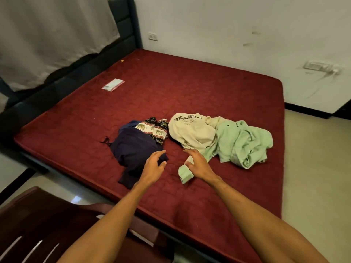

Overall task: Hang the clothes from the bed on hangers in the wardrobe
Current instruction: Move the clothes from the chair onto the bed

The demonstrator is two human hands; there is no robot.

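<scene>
Showing "RELIEN": crumpled cream shirt (191,131)

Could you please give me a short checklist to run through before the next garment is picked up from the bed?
1. Hands free: ok. The left hand and right hand are open and hold nothing.
2. Garment within reach: ok. The left hand is over the navy garment; the right is by the green shirt.
3. Garments separated: not ok. The cream shirt overlaps the green shirt.
4. Hanger ready: cannot tell, none in view.
5. Wardrobe open: cannot tell, not in view.
</scene>
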